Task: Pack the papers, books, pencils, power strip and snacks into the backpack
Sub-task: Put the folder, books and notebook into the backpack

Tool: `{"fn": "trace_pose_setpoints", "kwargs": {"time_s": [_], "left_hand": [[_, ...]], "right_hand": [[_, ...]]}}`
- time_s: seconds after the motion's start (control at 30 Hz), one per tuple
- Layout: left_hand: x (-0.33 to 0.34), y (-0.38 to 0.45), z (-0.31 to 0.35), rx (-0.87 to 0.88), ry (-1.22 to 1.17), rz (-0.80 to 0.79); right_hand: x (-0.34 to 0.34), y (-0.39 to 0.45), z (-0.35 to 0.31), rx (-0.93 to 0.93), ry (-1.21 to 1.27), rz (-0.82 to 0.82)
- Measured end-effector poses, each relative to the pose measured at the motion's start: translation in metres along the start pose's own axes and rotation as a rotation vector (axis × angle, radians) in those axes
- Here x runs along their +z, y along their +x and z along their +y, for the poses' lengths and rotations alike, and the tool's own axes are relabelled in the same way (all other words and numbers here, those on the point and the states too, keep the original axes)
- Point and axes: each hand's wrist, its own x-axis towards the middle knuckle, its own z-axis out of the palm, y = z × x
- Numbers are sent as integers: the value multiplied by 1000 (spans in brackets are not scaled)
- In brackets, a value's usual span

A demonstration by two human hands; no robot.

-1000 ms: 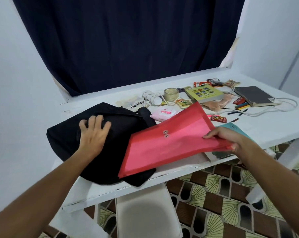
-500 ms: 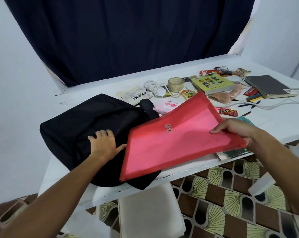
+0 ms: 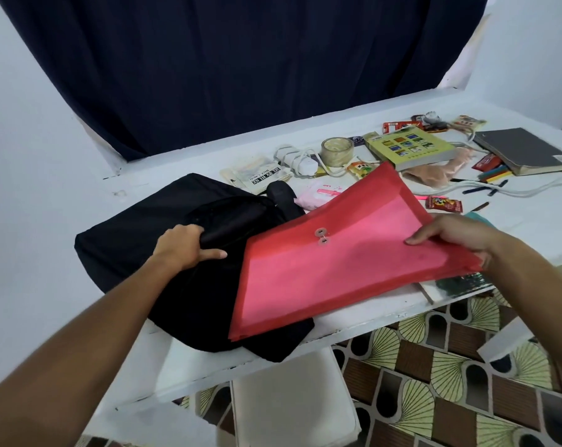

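A black backpack (image 3: 128,250) lies flat on the left of the white table (image 3: 531,227). My left hand (image 3: 184,248) grips a fold of its fabric near the top opening. My right hand (image 3: 457,235) holds the right edge of a red plastic document envelope (image 3: 337,269), which is tilted with its left corner over the backpack. Further back lie a yellow-green book (image 3: 412,148), a grey book (image 3: 525,150), coloured pencils (image 3: 494,175), a white power strip with cord (image 3: 297,158) and snack packets (image 3: 444,204).
A roll of tape (image 3: 337,151), a pink packet (image 3: 318,193) and a printed pouch (image 3: 257,174) lie behind the backpack. A dark book (image 3: 460,282) sits under the envelope at the table's front edge. A white stool (image 3: 292,401) stands below on patterned floor tiles.
My left hand went from resting flat on the backpack to gripping its fabric near the opening. The red envelope stays in my right hand, a little closer to the backpack.
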Motion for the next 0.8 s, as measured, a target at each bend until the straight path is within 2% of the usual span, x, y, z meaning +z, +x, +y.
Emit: {"fn": "trace_pose_setpoints", "kwargs": {"time_s": [0.1, 0.27, 0.57, 0.8], "left_hand": [[-14, 3, -15, -22, -210, -27], [-45, 6, -30, -26, -403, 52], [-86, 3, -27, 19, -483, 56], [-92, 5, -21, 61, -506, 89]], "right_hand": [[8, 1, -3, -8, 47, -6], [32, 4, -12, -39, 137, 18], [103, 6, -37, -190, 345, 70], [169, 12, -40, -380, 153, 62]]}}
